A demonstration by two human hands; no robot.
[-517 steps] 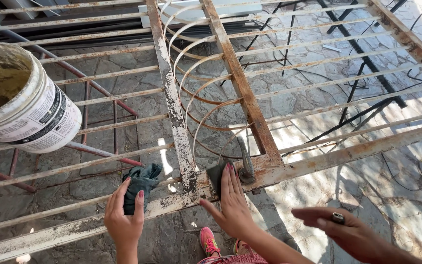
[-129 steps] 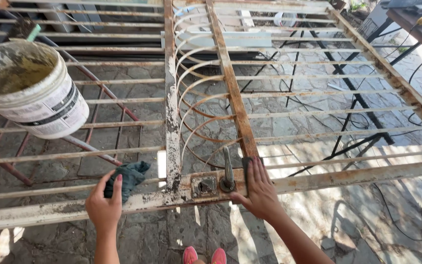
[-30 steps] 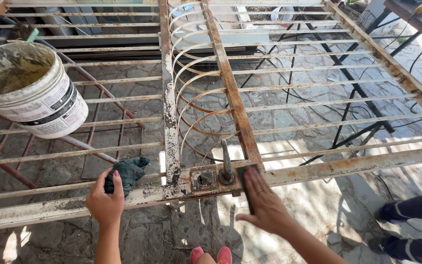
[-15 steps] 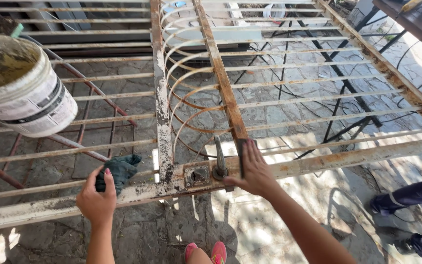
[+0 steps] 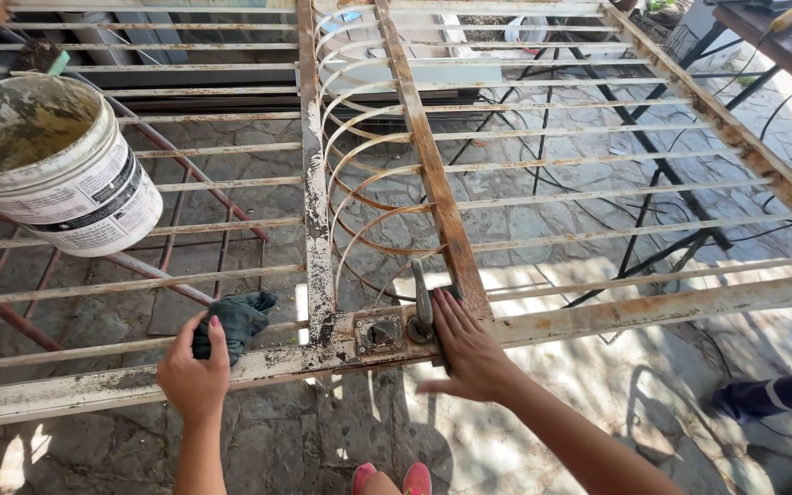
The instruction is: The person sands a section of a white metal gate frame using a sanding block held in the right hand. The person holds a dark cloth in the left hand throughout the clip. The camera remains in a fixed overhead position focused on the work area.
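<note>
A rusty, white-flaked metal gate [image 5: 598,316] lies flat on supports in front of me, with thin bars and curved scrollwork. My left hand [image 5: 196,371] grips the near rail and holds a dark green rag [image 5: 234,321] bunched against it. My right hand [image 5: 469,348] lies flat with fingers together on the near rail, at the foot of a rusty upright bar [image 5: 433,174]. Something dark and flat shows under its palm; I cannot tell what. Just left of it are the gate's grey handle [image 5: 422,302] and lock plate [image 5: 378,335].
A white plastic bucket [image 5: 57,170] with murky liquid sits on the bars at the far left. Stone paving lies below, with black cables and dark metal legs under the right side. Another person's leg and shoe [image 5: 781,399] stand at the right. My pink shoes [image 5: 401,479] show below.
My right hand has slid a little along the near rail beside the handle. The view has shifted slightly. My left hand stays on the rail with the rag.
</note>
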